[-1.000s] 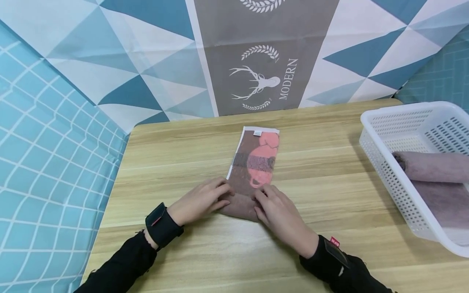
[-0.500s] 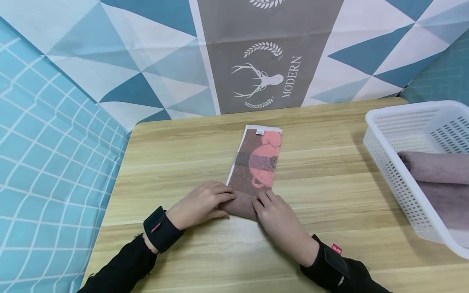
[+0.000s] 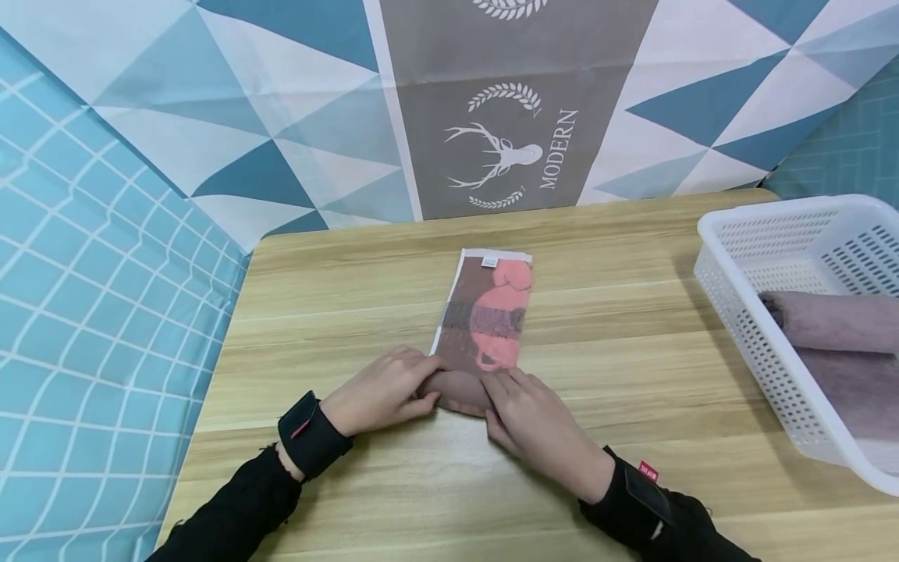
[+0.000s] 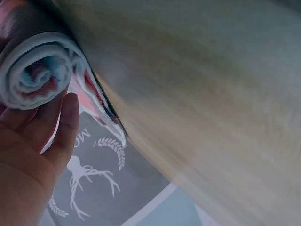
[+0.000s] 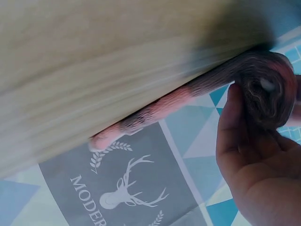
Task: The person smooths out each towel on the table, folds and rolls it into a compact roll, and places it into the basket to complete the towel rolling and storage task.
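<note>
A brown towel with a pink printed figure [image 3: 497,320] lies lengthwise on the table, its near end wound into a roll [image 3: 460,389]. At the roll's left end, my left hand [image 3: 389,392] holds it between fingers and thumb. My right hand [image 3: 534,417] grips the opposite end the same way. The left wrist view shows the white-edged spiral [image 4: 37,73] of the roll, with fingers against it. Seen from the right wrist, the other spiral end [image 5: 267,92] is dark brown and the flat part [image 5: 164,104] stretches away. A small white label [image 3: 489,262] sits on the far edge.
On the right stands a white perforated basket [image 3: 755,351] with a rolled mauve towel [image 3: 836,321] and more mauve cloth [image 3: 850,390] inside. Patterned sheets [image 3: 309,117] hang behind the wooden table [image 3: 337,312], and a blue gridded sheet [image 3: 105,328] covers the left side.
The towel's flat part has shifted slightly toward me. The roll has turned under my hands, and a pinkish strip now shows along its near side. My left thumb has come in against the roll.
</note>
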{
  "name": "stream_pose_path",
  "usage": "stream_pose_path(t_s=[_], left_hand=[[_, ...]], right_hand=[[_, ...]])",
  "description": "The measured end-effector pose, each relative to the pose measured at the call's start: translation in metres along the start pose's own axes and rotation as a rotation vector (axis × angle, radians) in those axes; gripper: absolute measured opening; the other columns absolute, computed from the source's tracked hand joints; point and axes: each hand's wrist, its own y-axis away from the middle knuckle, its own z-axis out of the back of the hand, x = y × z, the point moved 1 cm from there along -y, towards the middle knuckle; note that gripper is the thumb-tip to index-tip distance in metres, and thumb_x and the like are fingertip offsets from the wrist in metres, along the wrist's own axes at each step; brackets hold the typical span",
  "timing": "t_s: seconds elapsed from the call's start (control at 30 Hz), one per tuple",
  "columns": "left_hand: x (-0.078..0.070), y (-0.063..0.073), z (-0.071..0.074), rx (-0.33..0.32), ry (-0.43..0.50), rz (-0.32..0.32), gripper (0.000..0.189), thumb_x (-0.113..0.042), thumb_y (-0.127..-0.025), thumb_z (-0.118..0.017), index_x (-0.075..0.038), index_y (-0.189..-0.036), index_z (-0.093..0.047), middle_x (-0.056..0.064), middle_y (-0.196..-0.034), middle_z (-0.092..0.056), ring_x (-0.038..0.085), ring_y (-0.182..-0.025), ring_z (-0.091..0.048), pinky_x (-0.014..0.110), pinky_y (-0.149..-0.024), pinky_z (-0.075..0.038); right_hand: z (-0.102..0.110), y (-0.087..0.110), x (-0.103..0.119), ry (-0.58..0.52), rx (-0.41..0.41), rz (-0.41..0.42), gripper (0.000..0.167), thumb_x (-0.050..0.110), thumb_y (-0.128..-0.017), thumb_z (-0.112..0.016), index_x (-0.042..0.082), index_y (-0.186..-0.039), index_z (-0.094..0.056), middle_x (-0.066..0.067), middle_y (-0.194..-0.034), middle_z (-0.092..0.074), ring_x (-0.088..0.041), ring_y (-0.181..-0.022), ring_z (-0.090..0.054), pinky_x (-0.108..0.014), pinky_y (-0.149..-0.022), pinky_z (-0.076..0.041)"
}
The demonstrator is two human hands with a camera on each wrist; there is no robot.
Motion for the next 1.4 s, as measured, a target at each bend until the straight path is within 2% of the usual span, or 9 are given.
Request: stream_pose_path(t_s=[0.1,0.3,0.5,0.63,0.73,1.0,1.1,1.27,1.4], left_hand=[[-0.001,0.001,-0.002,0.037,0.036,0.041,0.027,-0.026,-0.097,-0.060,-0.012,-0.120,-0.059,-0.007,-0.086,-0.061,0.009,-0.080,-0.056,0.033,-0.079,-0.050],[0.000,0.002,-0.003,0.070,0.090,0.077,0.030,-0.035,-0.105,-0.048,-0.018,-0.127,-0.059,-0.007,-0.105,-0.070,0.010,-0.099,-0.065,0.037,-0.096,-0.049],[0.001,0.002,-0.003,-0.077,-0.016,0.005,0.024,-0.032,-0.098,-0.063,-0.017,-0.115,-0.070,-0.001,-0.109,-0.066,0.014,-0.100,-0.063,0.038,-0.092,-0.050],[0.000,0.001,-0.004,-0.191,-0.054,-0.080,0.014,-0.021,-0.092,-0.072,-0.014,-0.104,-0.071,0.000,-0.102,-0.062,0.015,-0.096,-0.059,0.035,-0.087,-0.050],[-0.003,0.000,-0.004,-0.215,-0.101,-0.132,0.007,-0.013,-0.090,-0.073,-0.013,-0.097,-0.072,-0.002,-0.096,-0.064,0.015,-0.090,-0.059,0.033,-0.085,-0.050],[-0.008,0.002,0.001,-0.151,-0.098,-0.082,0.018,-0.026,-0.089,-0.075,-0.012,-0.100,-0.075,-0.001,-0.100,-0.073,0.015,-0.096,-0.067,0.033,-0.093,-0.052],[-0.008,0.006,0.003,-0.115,-0.086,-0.064,0.035,-0.036,-0.083,-0.081,-0.011,-0.107,-0.074,0.002,-0.109,-0.072,0.016,-0.103,-0.067,0.034,-0.096,-0.050],[-0.007,0.008,0.005,-0.086,-0.109,-0.073,0.043,-0.029,-0.077,-0.086,-0.010,-0.113,-0.072,0.003,-0.115,-0.071,0.017,-0.108,-0.065,0.035,-0.096,-0.050],[-0.007,0.007,0.005,-0.094,-0.123,-0.081,0.037,-0.020,-0.080,-0.082,-0.009,-0.113,-0.072,0.003,-0.114,-0.071,0.016,-0.107,-0.066,0.035,-0.093,-0.050]], right_hand=[[-0.001,0.000,0.000,-0.021,-0.010,-0.011,0.041,0.013,-0.084,-0.064,-0.002,-0.122,-0.060,-0.009,-0.099,-0.069,-0.020,-0.089,-0.063,-0.034,-0.076,-0.054],[-0.001,-0.001,-0.001,-0.002,0.038,-0.013,0.038,0.019,-0.093,-0.064,0.000,-0.125,-0.061,-0.007,-0.090,-0.071,-0.018,-0.079,-0.061,-0.031,-0.070,-0.054],[0.001,-0.009,-0.004,-0.032,0.107,-0.094,0.033,0.026,-0.097,-0.065,0.007,-0.124,-0.065,-0.002,-0.084,-0.068,-0.015,-0.072,-0.056,-0.030,-0.064,-0.051],[0.003,-0.014,-0.005,-0.021,0.065,-0.119,0.022,0.022,-0.094,-0.069,0.008,-0.111,-0.068,-0.002,-0.089,-0.060,-0.015,-0.076,-0.053,-0.029,-0.063,-0.049],[0.004,-0.018,-0.003,0.010,0.037,-0.098,0.013,0.009,-0.089,-0.072,0.008,-0.101,-0.066,-0.002,-0.092,-0.056,-0.017,-0.083,-0.052,-0.030,-0.068,-0.048],[0.006,-0.021,0.003,0.105,0.035,-0.006,0.026,-0.011,-0.076,-0.074,0.003,-0.098,-0.074,-0.005,-0.088,-0.066,-0.019,-0.085,-0.057,-0.030,-0.077,-0.052],[0.007,-0.019,0.004,0.116,0.042,0.018,0.014,0.003,-0.083,-0.076,0.002,-0.097,-0.073,-0.007,-0.089,-0.067,-0.020,-0.085,-0.059,-0.030,-0.077,-0.054],[0.010,-0.015,0.004,0.116,0.070,0.037,0.042,0.030,-0.073,-0.088,0.002,-0.099,-0.070,-0.008,-0.095,-0.066,-0.022,-0.089,-0.060,-0.032,-0.079,-0.054],[0.009,-0.015,0.003,0.178,0.063,0.078,0.028,0.006,-0.077,-0.080,0.000,-0.101,-0.068,-0.010,-0.094,-0.066,-0.023,-0.087,-0.060,-0.032,-0.076,-0.053]])
